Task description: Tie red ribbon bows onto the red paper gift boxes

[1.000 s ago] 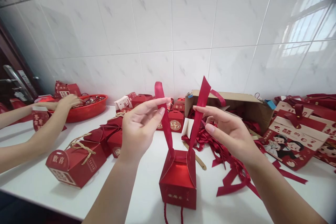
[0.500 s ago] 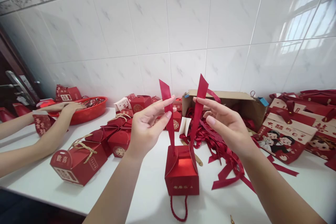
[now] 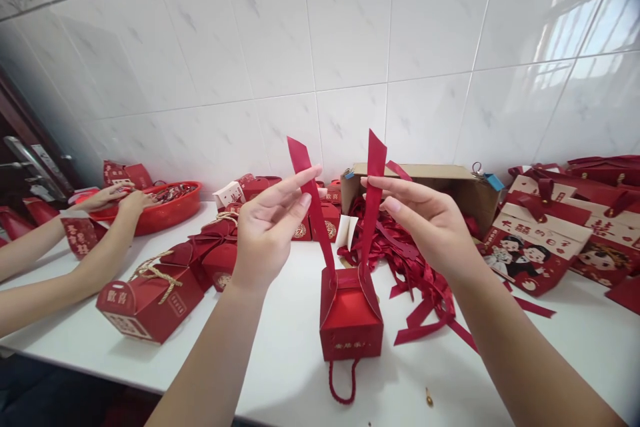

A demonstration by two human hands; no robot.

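A small red gift box (image 3: 351, 341) stands on the white table in front of me, gold characters on its near face and a dark red cord loop (image 3: 342, 400) hanging at the front. From its top two tails of a red ribbon (image 3: 377, 155) rise in a V. My left hand (image 3: 267, 233) pinches the left tail between thumb and fingers, its slanted tip sticking up above them. With its fingertips my right hand (image 3: 435, 227) grips the right tail at about the same height. Both tails look stretched, not crossed.
Loose red ribbons (image 3: 430, 280) spill from a cardboard box (image 3: 435, 177). Printed red bags (image 3: 535, 247) stand at right, finished-looking boxes (image 3: 150, 303) at left. Another person's hands (image 3: 133, 203) reach into a red basin (image 3: 167, 217). A small gold piece (image 3: 429, 397) lies near the front.
My hands have drawn the two ribbon tails slightly left and up in the view, and the tails lean more to the left. The other person's hands have shifted a little at the basin.
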